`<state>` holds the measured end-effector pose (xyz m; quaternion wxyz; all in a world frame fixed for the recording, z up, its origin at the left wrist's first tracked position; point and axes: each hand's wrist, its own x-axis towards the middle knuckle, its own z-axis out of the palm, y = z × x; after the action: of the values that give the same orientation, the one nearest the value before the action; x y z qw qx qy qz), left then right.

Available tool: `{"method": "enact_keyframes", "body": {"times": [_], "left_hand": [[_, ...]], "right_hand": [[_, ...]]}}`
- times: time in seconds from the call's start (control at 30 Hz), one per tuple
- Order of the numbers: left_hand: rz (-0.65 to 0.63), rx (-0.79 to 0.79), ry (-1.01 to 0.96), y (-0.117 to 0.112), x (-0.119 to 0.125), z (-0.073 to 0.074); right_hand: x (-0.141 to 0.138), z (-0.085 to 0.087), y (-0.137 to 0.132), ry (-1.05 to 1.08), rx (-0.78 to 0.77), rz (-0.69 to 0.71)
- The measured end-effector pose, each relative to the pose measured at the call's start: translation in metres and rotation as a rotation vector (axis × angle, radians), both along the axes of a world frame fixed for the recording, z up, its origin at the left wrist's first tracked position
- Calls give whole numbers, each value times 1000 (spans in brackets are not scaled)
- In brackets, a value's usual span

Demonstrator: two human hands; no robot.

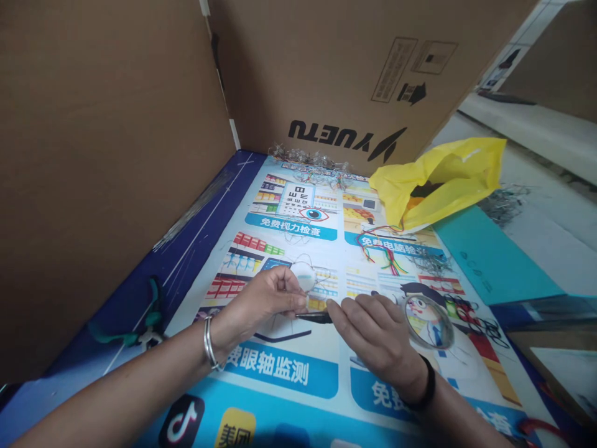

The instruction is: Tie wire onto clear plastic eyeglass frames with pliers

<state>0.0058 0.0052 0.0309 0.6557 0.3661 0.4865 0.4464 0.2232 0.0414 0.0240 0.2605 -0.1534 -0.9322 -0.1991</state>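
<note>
My left hand (282, 295), with silver bangles at the wrist, pinches a thin wire (305, 258) between thumb and forefinger. Thin loops of it rise behind the fingertips, near a pale round patch that I cannot make out. My right hand (373, 326), a black band on its wrist, is wrapped round a dark tool with a slim tip (314, 317). That tip points left and lies just under the left fingertips; whether it touches the wire is too small to tell. Most of the tool is hidden in the right fist.
Cardboard walls (326, 68) stand left and behind. Green-handled pliers (152, 323) lie at left, beside straight wires (193, 211). Tangled wire pieces (312, 158) line the back. Rightward are a yellow bag (448, 177), coloured cords (392, 258), a tape roll (450, 336), and black loops (480, 323).
</note>
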Motion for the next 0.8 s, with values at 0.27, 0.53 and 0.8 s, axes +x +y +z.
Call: {"method": "enact_keyframes", "body": {"times": [0.27, 0.53, 0.8], "left_hand": [[83, 1, 9, 1, 0, 2], [72, 6, 2, 1, -1, -1], [73, -4, 7, 1, 0, 1]], "right_hand": [[0, -1, -2, 8, 20, 2], [-1, 0, -2, -4, 2, -8], [0, -1, -2, -13, -4, -12]]}}
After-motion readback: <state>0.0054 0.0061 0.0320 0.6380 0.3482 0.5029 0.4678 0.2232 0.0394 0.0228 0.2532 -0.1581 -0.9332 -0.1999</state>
